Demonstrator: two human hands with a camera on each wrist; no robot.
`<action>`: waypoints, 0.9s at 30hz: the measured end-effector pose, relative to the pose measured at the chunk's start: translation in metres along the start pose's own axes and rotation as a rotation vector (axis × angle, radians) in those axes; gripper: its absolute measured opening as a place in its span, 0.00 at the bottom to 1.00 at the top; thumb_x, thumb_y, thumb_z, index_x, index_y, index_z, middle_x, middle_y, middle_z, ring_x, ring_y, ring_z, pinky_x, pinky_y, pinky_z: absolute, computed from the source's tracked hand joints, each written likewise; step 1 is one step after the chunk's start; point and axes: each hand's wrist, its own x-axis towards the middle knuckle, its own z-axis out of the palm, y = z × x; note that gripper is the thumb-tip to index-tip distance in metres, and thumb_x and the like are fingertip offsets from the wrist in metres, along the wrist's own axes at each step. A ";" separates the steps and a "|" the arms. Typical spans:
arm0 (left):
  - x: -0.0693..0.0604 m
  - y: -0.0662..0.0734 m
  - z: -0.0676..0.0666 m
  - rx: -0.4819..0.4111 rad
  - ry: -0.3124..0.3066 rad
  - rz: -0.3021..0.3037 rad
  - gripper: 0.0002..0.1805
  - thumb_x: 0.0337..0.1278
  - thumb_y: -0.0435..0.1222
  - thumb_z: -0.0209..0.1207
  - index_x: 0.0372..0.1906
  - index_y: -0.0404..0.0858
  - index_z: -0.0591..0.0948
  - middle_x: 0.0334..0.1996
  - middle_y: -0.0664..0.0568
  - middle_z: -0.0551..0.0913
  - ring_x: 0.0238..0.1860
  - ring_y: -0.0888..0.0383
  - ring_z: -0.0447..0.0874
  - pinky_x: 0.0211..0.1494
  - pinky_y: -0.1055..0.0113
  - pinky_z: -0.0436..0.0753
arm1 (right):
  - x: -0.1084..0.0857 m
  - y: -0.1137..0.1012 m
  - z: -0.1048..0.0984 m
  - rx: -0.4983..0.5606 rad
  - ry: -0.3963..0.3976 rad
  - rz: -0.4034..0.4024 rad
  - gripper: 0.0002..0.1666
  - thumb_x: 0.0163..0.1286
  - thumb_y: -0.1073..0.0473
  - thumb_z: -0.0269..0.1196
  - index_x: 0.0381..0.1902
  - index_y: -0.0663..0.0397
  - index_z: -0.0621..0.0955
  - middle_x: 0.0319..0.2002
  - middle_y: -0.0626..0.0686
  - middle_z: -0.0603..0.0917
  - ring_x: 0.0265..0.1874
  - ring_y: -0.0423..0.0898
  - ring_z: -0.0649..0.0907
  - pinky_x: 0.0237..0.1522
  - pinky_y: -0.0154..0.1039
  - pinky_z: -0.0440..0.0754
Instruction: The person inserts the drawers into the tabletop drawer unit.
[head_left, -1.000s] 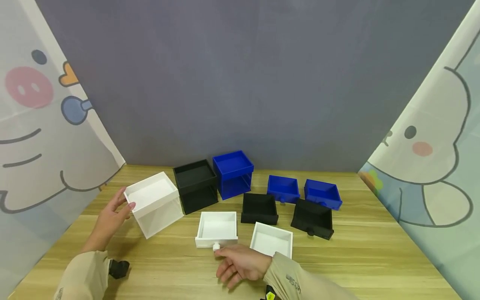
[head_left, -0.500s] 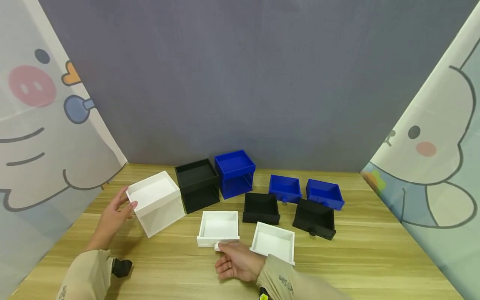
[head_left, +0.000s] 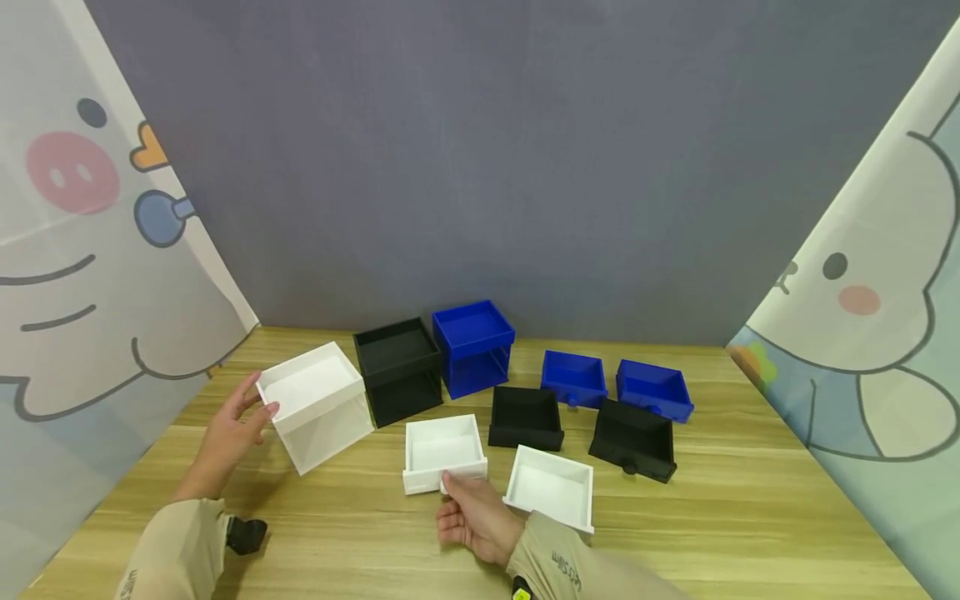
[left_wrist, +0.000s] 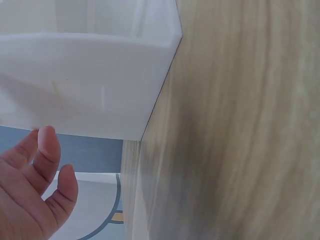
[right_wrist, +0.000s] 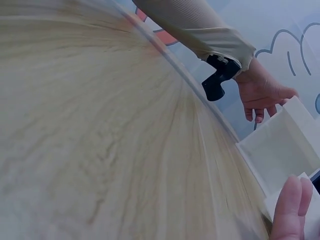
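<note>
In the head view, my left hand [head_left: 234,433] holds the upper left side of a white cabinet frame [head_left: 322,437], with the thumb at its front corner. The frame has a shallow tray top and an open front; the left wrist view shows loosely bent fingers beside its wall [left_wrist: 75,85]. My right hand [head_left: 480,518] pinches the front of a white drawer [head_left: 446,454] at its knob, which the thumb mostly hides. This drawer stands in front of the cabinets, slightly raised. A second white drawer [head_left: 551,490] lies just right of my right hand.
A black cabinet frame [head_left: 397,367] and a blue one [head_left: 474,346] stand beside the white one. To the right lie two black drawers [head_left: 525,417] and two blue drawers [head_left: 573,377]. A grey backdrop [head_left: 480,167] and printed side curtains border the wooden table [head_left: 337,533].
My right hand has closed its pinch on the white drawer's knob and the drawer has lifted and tilted slightly. My left hand keeps its place on the white cabinet frame.
</note>
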 end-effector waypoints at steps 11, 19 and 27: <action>-0.002 0.003 0.000 0.009 -0.001 -0.013 0.38 0.70 0.39 0.51 0.75 0.33 0.45 0.63 0.21 0.60 0.32 0.81 0.69 0.31 0.70 0.75 | 0.002 0.003 0.004 0.001 0.062 -0.067 0.07 0.73 0.64 0.52 0.36 0.63 0.73 0.21 0.49 0.77 0.18 0.36 0.79 0.26 0.28 0.79; -0.004 0.007 -0.002 0.102 -0.043 -0.039 0.39 0.72 0.42 0.49 0.75 0.34 0.43 0.64 0.20 0.58 0.45 0.55 0.81 0.41 0.61 0.80 | 0.001 0.001 0.012 -0.024 0.015 -0.095 0.08 0.71 0.67 0.53 0.42 0.69 0.75 0.23 0.51 0.78 0.20 0.37 0.80 0.26 0.28 0.79; -0.006 0.013 -0.013 0.312 -0.145 -0.062 0.44 0.71 0.52 0.46 0.76 0.38 0.37 0.47 0.25 0.78 0.41 0.36 0.78 0.41 0.48 0.76 | 0.004 0.001 0.026 -0.078 -0.020 -0.089 0.05 0.72 0.67 0.53 0.36 0.65 0.74 0.21 0.51 0.77 0.18 0.37 0.79 0.26 0.29 0.80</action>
